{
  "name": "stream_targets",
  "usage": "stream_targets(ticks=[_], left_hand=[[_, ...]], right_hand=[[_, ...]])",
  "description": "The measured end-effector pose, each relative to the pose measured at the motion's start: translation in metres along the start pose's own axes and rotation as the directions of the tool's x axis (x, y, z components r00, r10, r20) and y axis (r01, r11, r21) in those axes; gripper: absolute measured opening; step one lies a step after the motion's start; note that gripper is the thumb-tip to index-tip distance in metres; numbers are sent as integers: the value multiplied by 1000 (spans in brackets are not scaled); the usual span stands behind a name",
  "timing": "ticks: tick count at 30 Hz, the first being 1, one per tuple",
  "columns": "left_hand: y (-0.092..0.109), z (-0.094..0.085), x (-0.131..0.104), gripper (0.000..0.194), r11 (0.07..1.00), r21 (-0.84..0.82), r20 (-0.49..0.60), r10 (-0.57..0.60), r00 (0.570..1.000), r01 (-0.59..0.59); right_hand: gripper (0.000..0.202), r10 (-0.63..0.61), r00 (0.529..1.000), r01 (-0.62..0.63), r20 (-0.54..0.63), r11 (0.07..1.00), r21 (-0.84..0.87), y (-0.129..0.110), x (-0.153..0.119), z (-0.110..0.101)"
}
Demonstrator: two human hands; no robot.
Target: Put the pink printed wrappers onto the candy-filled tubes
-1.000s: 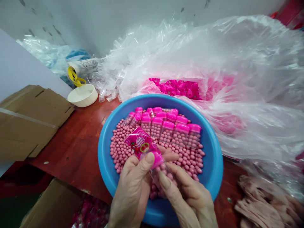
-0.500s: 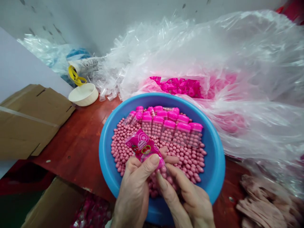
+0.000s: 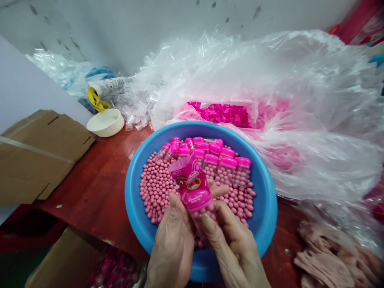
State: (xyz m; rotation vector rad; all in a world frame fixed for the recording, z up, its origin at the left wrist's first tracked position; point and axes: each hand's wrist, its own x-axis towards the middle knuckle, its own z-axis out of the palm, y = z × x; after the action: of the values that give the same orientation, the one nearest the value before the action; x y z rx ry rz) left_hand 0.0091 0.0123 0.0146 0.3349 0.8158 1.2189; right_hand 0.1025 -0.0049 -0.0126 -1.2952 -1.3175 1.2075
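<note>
A small clear container of pink candies with a printed pink sleeve [image 3: 193, 186] is held over a blue basin [image 3: 271, 208]. My right hand [image 3: 231, 240] pinches its lower, clear part between thumb and fingers. My left hand [image 3: 175, 240] is wrapped round the sleeve's left side, its fingers reaching behind it. The sleeve stands up past the container's top. In the basin lie many loose pink candies [image 3: 156, 182] and several filled containers with pink caps [image 3: 228, 163], grouped toward the back.
Behind the basin, a large clear plastic bag [image 3: 300, 80] holds pink caps [image 3: 225, 114]. To the left are a white bowl [image 3: 106, 123], yellow tape [image 3: 97, 100] and folded cardboard [image 3: 39, 156]. Crumpled cloth [image 3: 333, 256] lies at right; an open box [image 3: 66, 260] is lower left.
The printed sleeve now stands more upright, and its front shows more fully. My left thumb has moved off the front to its left edge. The view has shifted slightly.
</note>
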Motion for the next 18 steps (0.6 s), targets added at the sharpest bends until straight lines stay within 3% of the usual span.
stream_targets(ticks=[8,13,18], left_hand=[[0,0,4,24,993,91,-311,94,946,-69],[1,2,4,21,998,65,-263,-5,965,23],[-1,2,4,26,993,94,-236,-43,971,67]], right_hand=[[16,-168,983,146,-73,960,-241,7,-8,10],[20,-207,971,191,-119,973,-132,-3,-4,8],[13,-186,964,149,-190,970,-194,1,-9,8]])
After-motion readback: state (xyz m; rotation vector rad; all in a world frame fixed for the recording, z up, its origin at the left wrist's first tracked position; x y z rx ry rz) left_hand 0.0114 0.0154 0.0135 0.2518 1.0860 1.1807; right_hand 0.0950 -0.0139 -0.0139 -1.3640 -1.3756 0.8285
